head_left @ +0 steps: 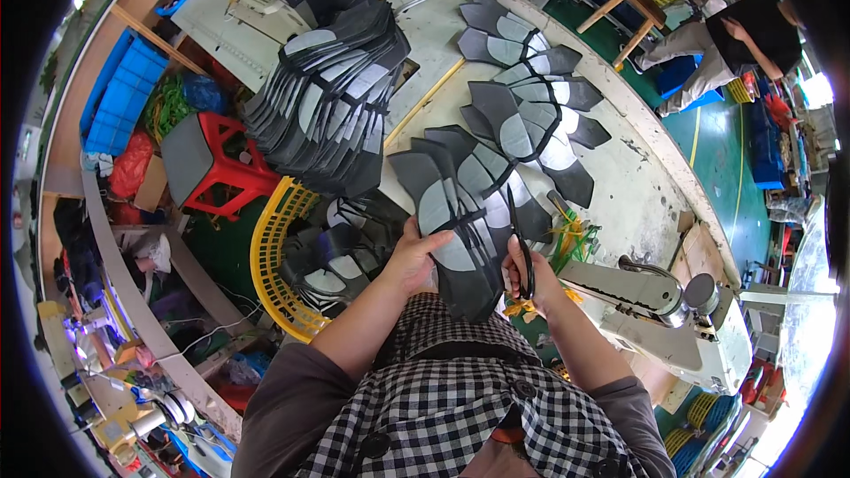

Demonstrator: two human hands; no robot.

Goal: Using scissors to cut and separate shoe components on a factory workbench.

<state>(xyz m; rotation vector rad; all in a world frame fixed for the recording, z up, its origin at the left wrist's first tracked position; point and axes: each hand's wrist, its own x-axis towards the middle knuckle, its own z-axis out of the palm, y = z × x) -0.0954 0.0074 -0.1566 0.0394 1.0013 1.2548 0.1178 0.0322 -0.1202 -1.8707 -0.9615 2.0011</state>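
Observation:
My left hand (414, 257) grips a small bundle of black and grey sewn pieces (456, 248), shaped like shoe uppers, with the thumb pressed on top. Close to the bundle's right edge, my right hand (534, 276) is closed around dark-handled scissors (526, 270), their blades pointing away from me. Whether the blades touch the pieces I cannot tell. Beyond the bundle, a row of similar pieces (531, 115) lies overlapped along the white table. A tall, fanned stack of such pieces (332, 106) rises to the left.
At left stands a yellow basket (270, 248) holding more pieces, next to a red and grey stool (221, 164). A sewing machine arm (620, 288) reaches in from the right, with coloured threads (571, 239) beside it. Another person (744, 40) sits at far right.

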